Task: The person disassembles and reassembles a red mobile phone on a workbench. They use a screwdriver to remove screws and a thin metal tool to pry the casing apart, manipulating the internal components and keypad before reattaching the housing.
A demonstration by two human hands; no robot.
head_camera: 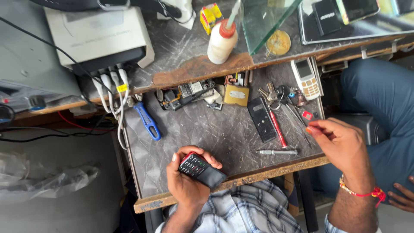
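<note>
My left hand (186, 181) grips a small dark keypad phone (200, 169) with a red edge, held over the near edge of the scratched grey worktop (207, 129). My right hand (340, 144) hovers at the worktop's right side with thumb and forefinger pinched together; whether something tiny sits between them I cannot tell. A silver screwdriver (276, 152) lies just left of that hand, and a red-handled tool (277, 128) lies above it next to a black phone back cover (261, 119).
A bunch of keys (271, 94), a white keypad phone (305, 79), a blue-handled tool (148, 121), phone parts (185, 95), a white glue bottle (221, 42) and a white box with cables (101, 34) crowd the bench. Another person's blue-trousered leg (384, 108) and hand (403, 197) are at right.
</note>
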